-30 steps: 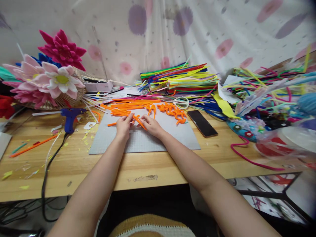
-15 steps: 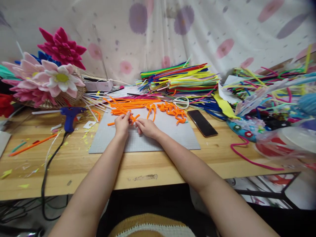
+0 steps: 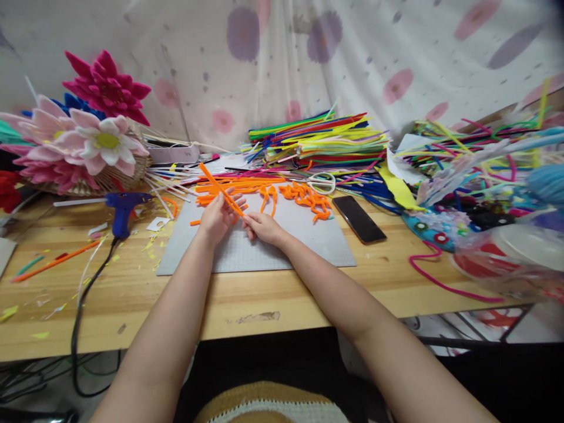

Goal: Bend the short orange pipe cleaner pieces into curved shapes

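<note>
An orange pipe cleaner [image 3: 213, 180] runs slantwise from the upper left down to my right hand [image 3: 263, 228], which pinches its lower end. My left hand [image 3: 217, 218] is turned palm up with its fingers spread, and the pipe cleaner passes across them. Whether the left thumb presses on it is hard to make out. Both hands are over a grey cutting mat [image 3: 308, 249]. Just behind them lie straight orange pipe cleaners [image 3: 255, 183], two bent orange loops [image 3: 268, 197] and a heap of curled orange pieces [image 3: 304, 195].
White-handled scissors [image 3: 322, 183] and a phone [image 3: 358, 219] lie right of the mat. A blue glue gun [image 3: 124, 211] with a black cord rests on the left, below felt-like flowers [image 3: 108, 141]. Bundled coloured pipe cleaners [image 3: 321, 138] fill the back, and a pink one [image 3: 453, 282] trails at right.
My left hand has unclosed from its pinch and spread its fingers. The crossed orange strands at the fingertips now look like one slanting length. My right hand keeps its pinch.
</note>
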`<state>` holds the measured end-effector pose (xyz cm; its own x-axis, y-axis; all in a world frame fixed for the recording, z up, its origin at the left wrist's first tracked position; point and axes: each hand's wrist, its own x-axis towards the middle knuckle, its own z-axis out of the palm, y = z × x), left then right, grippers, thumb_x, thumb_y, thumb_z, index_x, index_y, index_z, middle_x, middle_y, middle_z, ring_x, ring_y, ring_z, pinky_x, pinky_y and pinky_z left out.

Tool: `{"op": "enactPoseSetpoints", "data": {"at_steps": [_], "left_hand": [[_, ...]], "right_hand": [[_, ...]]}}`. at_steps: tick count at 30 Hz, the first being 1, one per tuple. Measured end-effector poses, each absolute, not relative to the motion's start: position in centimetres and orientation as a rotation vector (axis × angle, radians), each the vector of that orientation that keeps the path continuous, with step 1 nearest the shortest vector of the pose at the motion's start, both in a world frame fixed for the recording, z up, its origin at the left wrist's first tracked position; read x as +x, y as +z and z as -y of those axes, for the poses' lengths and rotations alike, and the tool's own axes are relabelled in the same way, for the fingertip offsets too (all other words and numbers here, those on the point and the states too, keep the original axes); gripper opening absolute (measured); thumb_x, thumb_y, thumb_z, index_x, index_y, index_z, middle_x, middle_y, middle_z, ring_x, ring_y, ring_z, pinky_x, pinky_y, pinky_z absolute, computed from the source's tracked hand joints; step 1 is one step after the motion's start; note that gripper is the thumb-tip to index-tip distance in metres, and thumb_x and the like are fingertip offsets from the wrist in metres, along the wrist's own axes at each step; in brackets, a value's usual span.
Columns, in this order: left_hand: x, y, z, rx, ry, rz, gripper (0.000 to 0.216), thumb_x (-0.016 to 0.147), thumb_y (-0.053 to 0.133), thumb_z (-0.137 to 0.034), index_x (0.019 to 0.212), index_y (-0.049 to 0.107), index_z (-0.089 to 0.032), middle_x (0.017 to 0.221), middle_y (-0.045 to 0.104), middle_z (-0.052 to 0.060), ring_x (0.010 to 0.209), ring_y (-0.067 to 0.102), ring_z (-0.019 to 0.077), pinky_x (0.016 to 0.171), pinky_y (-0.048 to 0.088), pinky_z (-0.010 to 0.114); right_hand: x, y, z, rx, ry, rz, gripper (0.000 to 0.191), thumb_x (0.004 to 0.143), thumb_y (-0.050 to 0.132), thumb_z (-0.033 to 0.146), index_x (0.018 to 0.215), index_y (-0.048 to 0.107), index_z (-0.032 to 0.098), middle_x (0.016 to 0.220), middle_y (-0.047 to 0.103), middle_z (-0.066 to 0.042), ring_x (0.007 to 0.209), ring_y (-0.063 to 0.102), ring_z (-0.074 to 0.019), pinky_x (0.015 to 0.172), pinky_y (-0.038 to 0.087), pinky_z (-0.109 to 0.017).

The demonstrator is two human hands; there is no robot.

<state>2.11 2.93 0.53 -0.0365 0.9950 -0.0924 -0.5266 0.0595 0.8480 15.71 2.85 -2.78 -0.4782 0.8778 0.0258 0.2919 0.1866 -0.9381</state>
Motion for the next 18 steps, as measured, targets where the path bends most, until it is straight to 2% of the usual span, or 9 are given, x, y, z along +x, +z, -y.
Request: {"op": "enactPoseSetpoints", "data": {"at_steps": [5,12,18], "left_hand": [[1.7,0.3,-3.3,0.653,1.617,-0.996,0.013,0.082,0.05,-0.02,0.078,0.06,-0.013,0.063,0.06,0.001,0.063,0.062,0.0095,0.071,0.051,0.026],[0.8,0.8,-3.8,0.401,1.796,-1.137,0.016,0.08,0.047,-0.012,0.068,0.057,-0.01,0.057,0.057,0.0,0.05,0.057,0.0057,0.05,0.046,0.015],[0.2,1.2,-3.9,0.23,1.776,-1.202,0.024,0.082,0.042,-0.008,0.061,0.054,-0.011,0.053,0.054,0.0,0.046,0.054,0.0051,0.048,0.045,0.014]], "right_hand": [[15.4,-2.6,-2.8,-1.123,1.317,1.859,0.027,0.085,0.04,0.032,0.068,0.052,0.015,0.046,0.052,0.005,0.041,0.048,-0.0055,0.048,0.038,-0.016],[14.4,-1.0,-1.7,-1.226,0.818,2.209,0.032,0.087,0.04,0.036,0.072,0.061,0.017,0.056,0.06,0.002,0.057,0.054,-0.0077,0.058,0.033,-0.018],[13.6,-0.4,-0.8,-1.249,0.557,2.39,0.034,0.089,0.036,0.036,0.084,0.065,0.019,0.073,0.065,-0.001,0.066,0.055,-0.0105,0.062,0.03,-0.02]]}}
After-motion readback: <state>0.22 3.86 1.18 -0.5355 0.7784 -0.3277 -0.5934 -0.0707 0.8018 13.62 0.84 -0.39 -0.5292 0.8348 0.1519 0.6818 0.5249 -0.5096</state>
